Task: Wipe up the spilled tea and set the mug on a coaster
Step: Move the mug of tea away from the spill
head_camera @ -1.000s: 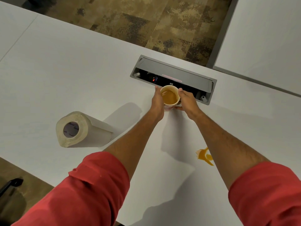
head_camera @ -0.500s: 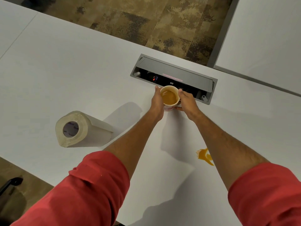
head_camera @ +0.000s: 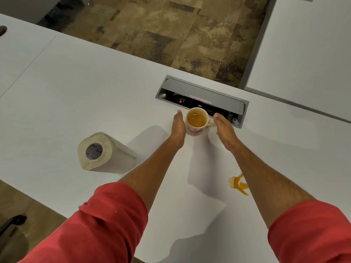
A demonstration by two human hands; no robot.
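Mug [head_camera: 197, 121]: stands upright on the white table [head_camera: 95, 95], just in front of the grey cable box [head_camera: 202, 100]; about two-thirds full of tea; handle side faces the right hand.
Change: half a second ago both hands were closed round the mug; now both have let go and stand off its sides.
Left hand [head_camera: 178, 123]: fingers straight and together, palm facing the mug, very close to its wall or just touching; holds nothing.
Right hand [head_camera: 223, 126]: fingers extended, open, clear of the mug beside the handle; holds nothing.
Spill [head_camera: 238, 184]: amber puddle on the table near the right forearm, well apart from the mug; not yet wiped.
Paper towel roll [head_camera: 103, 153]: lies on its side to the left, untouched.
Coaster: none visible.
Meaning: mug looks parked out of the way, so both hands are free. Likely next step is to tear a sheet from the roll. Wiping and coaster placement both remain.
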